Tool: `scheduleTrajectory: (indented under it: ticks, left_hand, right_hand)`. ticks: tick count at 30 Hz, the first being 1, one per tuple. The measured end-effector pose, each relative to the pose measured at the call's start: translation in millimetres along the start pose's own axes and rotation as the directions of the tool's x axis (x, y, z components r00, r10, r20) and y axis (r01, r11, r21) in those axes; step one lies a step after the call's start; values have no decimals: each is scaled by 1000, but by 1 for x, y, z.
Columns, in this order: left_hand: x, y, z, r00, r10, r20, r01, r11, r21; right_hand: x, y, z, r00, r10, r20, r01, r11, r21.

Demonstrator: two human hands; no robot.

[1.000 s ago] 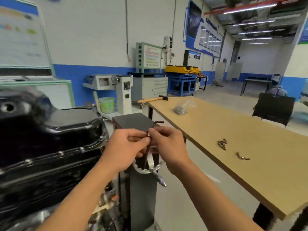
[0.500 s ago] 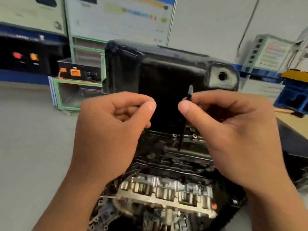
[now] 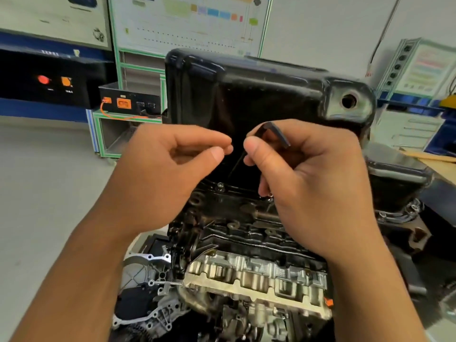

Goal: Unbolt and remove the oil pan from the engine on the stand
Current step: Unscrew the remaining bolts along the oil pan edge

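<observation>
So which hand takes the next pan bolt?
Right. The right hand pinches the hex key, its shaft angled down toward the flange bolt. The left hand shows no tool.

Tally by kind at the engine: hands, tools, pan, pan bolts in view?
Hands: 2, left hand and right hand
Hex key: 1, gripped by the right hand
Oil pan: 1, black, on the engine
Bolt head plainly showing at the pan's edge: 1; the hands may hide others
Total: 5
</observation>
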State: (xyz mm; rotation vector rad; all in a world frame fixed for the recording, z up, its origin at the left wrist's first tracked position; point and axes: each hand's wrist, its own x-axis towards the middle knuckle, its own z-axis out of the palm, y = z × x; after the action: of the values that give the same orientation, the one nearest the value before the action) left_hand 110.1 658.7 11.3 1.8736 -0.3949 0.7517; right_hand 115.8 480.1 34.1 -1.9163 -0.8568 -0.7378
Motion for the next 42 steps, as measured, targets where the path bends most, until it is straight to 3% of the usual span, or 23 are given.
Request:
scheduleTrajectory:
  ticks: [2, 6, 11, 20, 31, 36, 42]
  left_hand:
    - [-6, -4, 6, 999, -5, 49, 7, 1000, -28]
    - [-12, -14, 17, 999, 36, -29, -37, 999, -24]
    - [-12, -18, 17, 998, 55, -24, -56, 996, -68]
    - [-12, -22, 17, 993, 116, -13, -117, 985, -123]
    - [-6, -27, 17, 994, 107, -7, -105, 958, -265]
    - [-4, -29, 18, 996, 91, 14, -85, 963, -256]
    - [-1, -29, 10, 993, 85, 78, -68, 978, -197]
  right_hand:
    - [1, 3, 4, 999, 44, -3, -44, 999, -3]
    - [2, 5, 10, 997, 74, 8, -74, 997, -8]
    - [3, 4, 7, 998, 61, -31, -60, 998, 22]
    - [5, -2, 21, 997, 65, 39, -65, 998, 7]
    - [7, -4, 26, 999, 13, -45, -12, 1000, 17]
    - [8, 2, 32, 995, 69, -71, -60, 990, 126]
    - [4, 8, 31, 998, 43, -43, -38, 993, 112]
